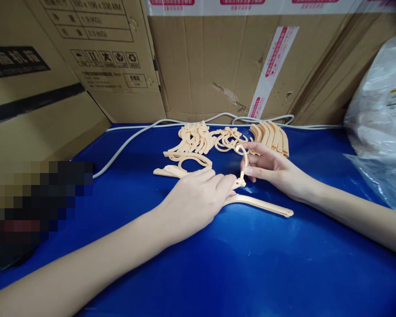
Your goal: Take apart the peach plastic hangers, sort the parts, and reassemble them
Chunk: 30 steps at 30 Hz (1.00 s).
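My right hand [269,165] pinches a cream plastic hanger hook [245,160] between thumb and fingers, its curve pointing up. The hook's lower end meets a small knobbed joint by the fingertips of my left hand [198,193]. My left hand is closed, palm down, over a cream plastic hanger piece, mostly hidden beneath it. From under that hand a long hanger arm [260,203] reaches out to the right; whether it is joined to the hook I cannot tell. Just beyond my left hand lie more hanger pieces [166,171], one with a round curve.
Behind my hands are a pile of hanger parts [194,138], a heap of loose hooks [229,137] and a row of curved arms [271,137] on the blue table surface [218,273]. A white cable [128,140], cardboard boxes [211,61] and a plastic-wrapped bundle [379,101] border them.
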Each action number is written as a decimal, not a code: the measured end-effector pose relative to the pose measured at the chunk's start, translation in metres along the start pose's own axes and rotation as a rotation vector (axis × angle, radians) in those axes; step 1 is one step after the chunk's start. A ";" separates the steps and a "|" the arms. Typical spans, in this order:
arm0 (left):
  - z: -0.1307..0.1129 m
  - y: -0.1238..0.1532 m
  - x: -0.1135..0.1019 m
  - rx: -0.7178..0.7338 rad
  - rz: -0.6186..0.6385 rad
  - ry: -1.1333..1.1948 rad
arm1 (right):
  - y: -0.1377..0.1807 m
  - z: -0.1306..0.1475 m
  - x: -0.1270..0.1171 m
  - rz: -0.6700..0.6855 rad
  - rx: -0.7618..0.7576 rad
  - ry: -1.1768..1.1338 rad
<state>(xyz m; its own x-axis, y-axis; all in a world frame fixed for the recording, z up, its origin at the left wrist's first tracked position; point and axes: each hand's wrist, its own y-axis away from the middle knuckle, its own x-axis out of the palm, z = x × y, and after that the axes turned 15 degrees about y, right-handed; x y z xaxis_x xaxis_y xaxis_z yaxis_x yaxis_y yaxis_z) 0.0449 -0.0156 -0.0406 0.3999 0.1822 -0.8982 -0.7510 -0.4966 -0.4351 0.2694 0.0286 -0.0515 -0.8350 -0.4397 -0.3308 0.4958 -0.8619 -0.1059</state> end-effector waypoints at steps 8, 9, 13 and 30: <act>0.001 -0.001 0.002 0.027 -0.016 -0.069 | 0.000 0.002 0.001 -0.004 -0.026 0.042; 0.001 -0.001 0.002 0.028 -0.016 -0.077 | 0.000 0.002 0.001 -0.006 -0.031 0.044; 0.000 -0.001 0.001 0.028 0.010 -0.111 | 0.000 0.003 0.003 -0.013 -0.040 0.067; -0.002 0.002 0.005 0.002 0.011 -0.068 | 0.003 0.000 0.003 -0.008 -0.034 0.118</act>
<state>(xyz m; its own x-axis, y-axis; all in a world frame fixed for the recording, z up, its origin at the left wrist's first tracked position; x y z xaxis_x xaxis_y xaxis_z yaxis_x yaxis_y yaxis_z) 0.0468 -0.0176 -0.0453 0.3554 0.2338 -0.9050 -0.7564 -0.4970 -0.4254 0.2687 0.0249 -0.0524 -0.8061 -0.3985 -0.4375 0.4988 -0.8554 -0.1399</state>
